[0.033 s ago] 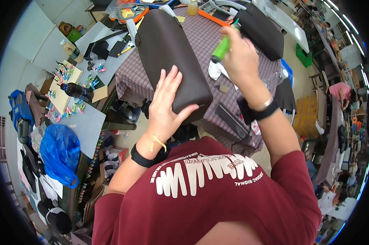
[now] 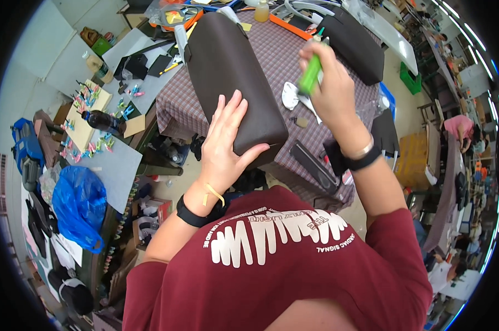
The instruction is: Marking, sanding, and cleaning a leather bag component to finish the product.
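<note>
Flat on the brown bag (image 2: pixel 227 60) with the left hand (image 2: pixel 224 135), closed round a green tool (image 2: pixel 311 74) with the right hand (image 2: pixel 335 85)!

Spreading open fingers over the near end of the brown bag, there on the checked tablecloth (image 2: pixel 285 47). Gripping that green tool, a little blurred, just right of the brown bag. Look further right of it: to a second, dark bag (image 2: pixel 353 47). Now swing left of the brown bag: to a grey side table (image 2: pixel 117 171) crowded with coloured pegs (image 2: pixel 84 99), a dark bottle (image 2: pixel 105 122) and a rumpled blue plastic bag (image 2: pixel 79 201). And well away to the brown bag's right: a green crate (image 2: pixel 410 76) on the floor, a carton (image 2: pixel 412 160), a person in pink (image 2: pixel 457 126), long rows of strip lights (image 2: pixel 475 55)!
</note>
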